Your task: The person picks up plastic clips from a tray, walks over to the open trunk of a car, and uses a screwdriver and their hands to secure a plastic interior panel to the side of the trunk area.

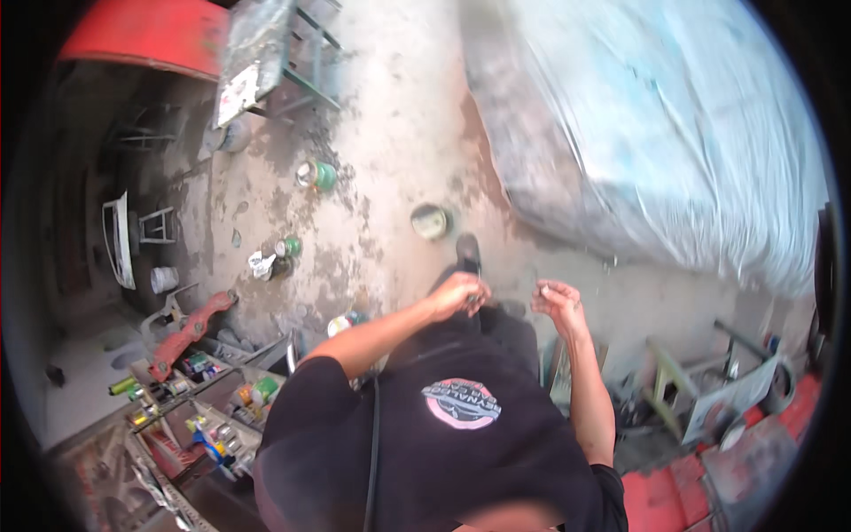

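My left hand (461,294) is held out in front of my dark shirt, its fingers curled closed. Something small and dark shows at the fingers, too blurred to name. Apart from it, to the right, my right hand (558,306) is raised with thumb and fingertips pinched together. A tiny thin thing seems to stick up from that pinch, and I cannot make out what it is. Neither hand touches the other. Beyond them on the floor stands a round bucket (430,222), just ahead of my dark shoe (468,251).
Plastic sheeting (656,115) covers a large bulk at the far right. Green cans (316,175) stand on the stained floor (381,133) to the left, near a metal work stand (257,62). A cluttered cart (208,417) is at lower left, metal frames (709,390) at right.
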`<action>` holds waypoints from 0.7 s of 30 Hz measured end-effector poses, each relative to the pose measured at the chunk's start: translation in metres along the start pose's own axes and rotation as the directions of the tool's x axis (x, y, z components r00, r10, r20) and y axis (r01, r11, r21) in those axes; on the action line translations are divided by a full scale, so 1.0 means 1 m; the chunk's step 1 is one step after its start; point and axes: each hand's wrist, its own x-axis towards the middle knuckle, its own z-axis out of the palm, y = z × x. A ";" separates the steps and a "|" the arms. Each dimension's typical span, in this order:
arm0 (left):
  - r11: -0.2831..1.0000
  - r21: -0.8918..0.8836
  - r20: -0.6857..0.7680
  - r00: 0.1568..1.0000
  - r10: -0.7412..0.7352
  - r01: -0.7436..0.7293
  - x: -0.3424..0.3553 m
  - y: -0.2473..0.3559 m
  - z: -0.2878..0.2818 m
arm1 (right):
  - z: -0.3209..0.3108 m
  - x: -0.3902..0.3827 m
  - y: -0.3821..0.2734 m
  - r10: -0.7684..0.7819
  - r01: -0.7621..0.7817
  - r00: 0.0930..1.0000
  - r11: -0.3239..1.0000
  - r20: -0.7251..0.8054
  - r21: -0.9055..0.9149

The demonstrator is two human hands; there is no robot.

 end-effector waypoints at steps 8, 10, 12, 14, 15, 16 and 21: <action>0.970 -0.053 -0.284 0.935 0.212 -0.236 -0.044 0.108 -0.148 | 0.076 0.172 -0.094 -0.102 0.106 0.994 0.983 0.033 -0.151; 0.941 -0.143 -0.311 0.916 0.252 -0.307 -0.036 0.140 -0.175 | 0.096 0.194 -0.112 -0.079 0.077 0.997 0.979 -0.005 -0.187; 0.903 -0.207 -0.362 0.887 0.287 -0.377 -0.026 0.169 -0.192 | 0.118 0.215 -0.124 -0.044 0.050 0.999 0.964 0.029 -0.263; 0.882 -0.262 -0.367 0.886 0.285 -0.392 -0.007 0.203 -0.195 | 0.137 0.240 -0.136 0.001 0.015 0.998 0.959 0.056 -0.285; 0.865 -0.294 -0.365 0.885 0.290 -0.406 0.002 0.214 -0.195 | 0.148 0.255 -0.138 0.036 -0.014 0.996 0.963 0.078 -0.267; 0.846 -0.329 -0.364 0.883 0.296 -0.419 0.016 0.225 -0.197 | 0.158 0.273 -0.144 0.072 -0.044 0.992 0.966 0.099 -0.253; 0.859 -0.386 -0.289 0.928 0.234 -0.337 0.095 0.304 -0.221 | 0.220 0.384 -0.197 0.208 -0.156 0.965 0.946 0.163 -0.283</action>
